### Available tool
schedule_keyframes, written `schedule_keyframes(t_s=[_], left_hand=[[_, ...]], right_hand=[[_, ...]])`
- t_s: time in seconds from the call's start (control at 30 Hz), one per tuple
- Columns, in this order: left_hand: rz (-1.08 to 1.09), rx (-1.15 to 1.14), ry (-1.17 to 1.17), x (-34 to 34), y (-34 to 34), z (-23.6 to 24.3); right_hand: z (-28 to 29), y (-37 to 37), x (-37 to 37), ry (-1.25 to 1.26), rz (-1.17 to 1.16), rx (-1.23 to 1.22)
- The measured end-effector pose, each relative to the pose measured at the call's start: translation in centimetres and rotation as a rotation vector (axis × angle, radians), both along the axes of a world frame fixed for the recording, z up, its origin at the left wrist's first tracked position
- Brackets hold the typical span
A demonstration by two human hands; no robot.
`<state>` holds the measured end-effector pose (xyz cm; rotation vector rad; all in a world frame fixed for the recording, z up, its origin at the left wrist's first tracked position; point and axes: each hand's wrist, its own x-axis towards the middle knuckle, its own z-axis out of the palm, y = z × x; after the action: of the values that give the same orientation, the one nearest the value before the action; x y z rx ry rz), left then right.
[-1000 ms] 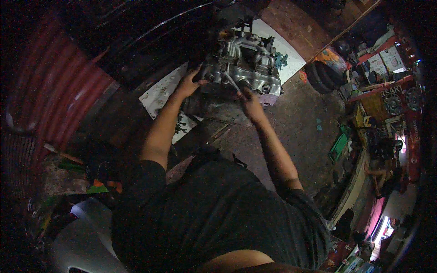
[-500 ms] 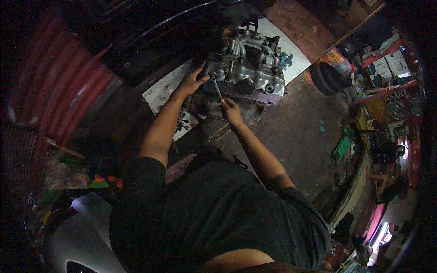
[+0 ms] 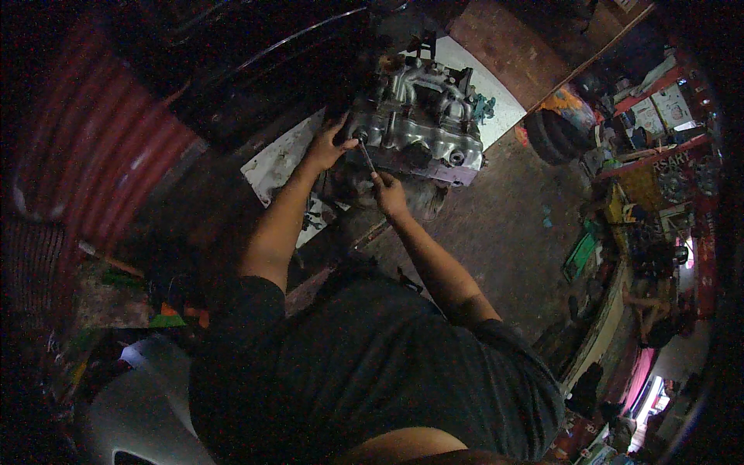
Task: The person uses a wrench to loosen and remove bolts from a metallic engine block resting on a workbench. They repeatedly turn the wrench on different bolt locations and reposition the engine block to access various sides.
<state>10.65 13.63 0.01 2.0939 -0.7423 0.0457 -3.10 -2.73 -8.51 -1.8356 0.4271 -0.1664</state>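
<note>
An engine (image 3: 411,133) with a shiny metal cover and curved pipes stands ahead of me on a white board (image 3: 508,97). My right hand (image 3: 390,195) is closed round the near end of a slim wrench (image 3: 366,158). The wrench's far end meets the cover's left front corner; the fastener there is too small to make out. At that same corner, my left hand (image 3: 328,150) has its thumb and forefinger apart, the thumb beside the wrench's far end. The other fingers of the left hand are partly hidden against the dark side.
Small dark metal parts (image 3: 311,217) lie on the board's near left part. A dark tyre (image 3: 554,133) is to the right, with cluttered shelves (image 3: 659,167) beyond it. Red corrugated sheet (image 3: 101,147) stands at the left. A green object (image 3: 581,252) lies at the floor's right side.
The view has shifted slightly. The wrench and my right hand sit a little lower and further left in the picture; both hands keep nearly the same places at the engine.
</note>
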Motion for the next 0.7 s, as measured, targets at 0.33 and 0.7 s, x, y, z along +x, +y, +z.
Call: schedule_keyframes(t_s=[0.33, 0.7], left_hand=[[-0.034, -0.078, 0.037, 0.1, -0.2, -0.3], [-0.012, -0.058, 0.054, -0.2, -0.4, -0.4]], right_hand=[[6.2, -4.2, -2.5, 0.099, 0.091, -0.216], [10.6, -15.2, 0.5, -0.122, 0.154, -0.861]])
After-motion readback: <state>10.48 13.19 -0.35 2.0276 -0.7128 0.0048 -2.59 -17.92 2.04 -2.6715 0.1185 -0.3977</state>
